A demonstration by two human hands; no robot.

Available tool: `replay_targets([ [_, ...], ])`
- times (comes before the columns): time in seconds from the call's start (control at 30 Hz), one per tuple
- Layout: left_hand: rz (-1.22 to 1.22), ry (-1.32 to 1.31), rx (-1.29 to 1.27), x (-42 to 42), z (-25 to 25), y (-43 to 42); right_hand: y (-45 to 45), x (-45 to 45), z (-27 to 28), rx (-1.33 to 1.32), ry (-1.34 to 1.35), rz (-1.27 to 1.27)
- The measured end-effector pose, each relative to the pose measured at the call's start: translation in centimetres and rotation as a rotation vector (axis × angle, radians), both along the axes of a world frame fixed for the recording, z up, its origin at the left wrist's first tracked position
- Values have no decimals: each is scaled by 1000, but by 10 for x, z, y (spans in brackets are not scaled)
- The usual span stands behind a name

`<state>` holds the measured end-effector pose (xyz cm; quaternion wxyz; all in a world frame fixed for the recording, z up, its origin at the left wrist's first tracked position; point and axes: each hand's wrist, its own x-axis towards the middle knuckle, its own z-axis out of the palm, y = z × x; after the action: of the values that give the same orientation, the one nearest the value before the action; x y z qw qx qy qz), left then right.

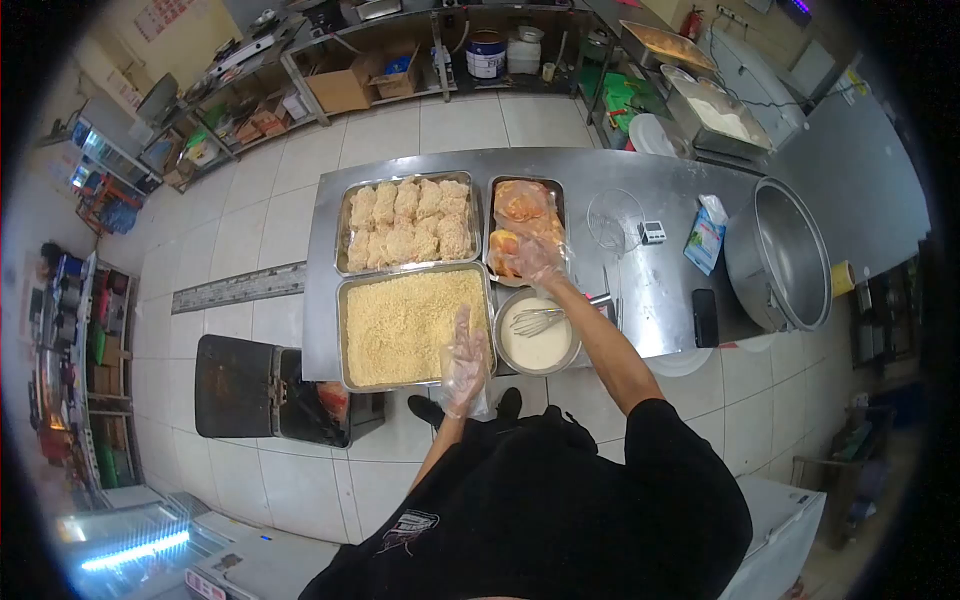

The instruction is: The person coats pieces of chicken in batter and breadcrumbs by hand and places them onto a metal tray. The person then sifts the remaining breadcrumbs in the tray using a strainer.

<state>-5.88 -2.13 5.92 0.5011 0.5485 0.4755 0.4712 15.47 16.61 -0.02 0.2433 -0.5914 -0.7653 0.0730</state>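
Observation:
My right hand (541, 262), in a clear plastic glove, reaches into a metal tray (562, 187) of orange marinated meat. Its fingers close on a piece of marinated meat (504, 252) at the tray's near end; the fingertips are partly hidden. My left hand (465, 362), also gloved, is over the right edge of a tray of yellow crumbs (405, 325), fingers stretched out and holding nothing. Between my hands, a steel bowl of pale batter (535, 352) has a whisk (540, 320) in it. Behind the crumbs, a tray holds several crumb-coated pieces (408, 222).
On the steel table's (640, 300) right side are a wire strainer (612, 215), a small timer (652, 232), a blue-white packet (706, 238), a black phone (706, 318) and a large pot (778, 255). A dark lidded bin (235, 385) stands left of my feet.

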Motion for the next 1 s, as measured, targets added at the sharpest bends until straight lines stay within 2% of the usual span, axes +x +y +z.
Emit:
replay_targets([
  [0.07, 8, 87, 61, 10, 18, 17, 1, -1, 23, -368, 80, 12],
  [0.1, 14, 130, 90, 15, 27, 25, -12, -4, 50, -365, 74, 27],
  [0.13, 30, 127, 90, 20, 35, 33, -34, -10, 94, -475, 370, 159],
  [0.17, 48, -206, -41, 25, 42, 38, -51, -13, 116, -589, 667, 287],
  [0.2, 57, -373, -113, 31, 50, 42, -59, -13, 113, -603, 661, 294],
  [0.23, 76, -543, -182, 36, 58, 47, -67, -11, 110, -246, 510, 388],
  [0.3, -47, -475, -245, 48, 70, 53, -89, -3, 106, 102, 350, 466],
  [0.37, -84, -458, -244, 53, 57, 53, -116, 9, 118, -259, 736, 361],
  [0.4, -121, -436, -237, 57, 49, 54, -125, 15, 116, -253, 738, 344],
  [0.47, -144, -418, -216, 68, 33, 50, -142, 25, 113, -498, 875, 168],
  [0.5, -147, -404, -196, 72, 28, 47, -151, 26, 109, -487, 890, 143],
  [0.53, -175, -393, -205, 78, 32, 44, -158, 23, 104, -395, 1031, 117],
  [0.57, -100, -169, -64, 84, 36, 43, -165, 21, 100, -296, 1166, 91],
  [0.6, -25, 51, 83, 89, 39, 41, -170, 21, 92, -281, 1176, 66],
  [0.67, -58, 86, 101, 96, 34, 38, -177, 21, 75, -325, 1337, -36],
  [0.7, -65, 118, 122, 98, 29, 38, -180, 24, 71, -314, 1346, -52],
  [0.77, -81, 121, 141, 102, -1, 41, -187, 29, 65, -74, 1078, -103],
  [0.83, -74, 117, 152, 105, 0, 35, -196, 36, 54, -133, 1077, -170],
  [0.9, -88, 274, 71, 102, 2, 26, -201, 37, 45, -205, 1069, -221],
  [1.0, -160, 212, -37, 97, -26, 18, -204, 37, 28, -137, 1074, -256],
])
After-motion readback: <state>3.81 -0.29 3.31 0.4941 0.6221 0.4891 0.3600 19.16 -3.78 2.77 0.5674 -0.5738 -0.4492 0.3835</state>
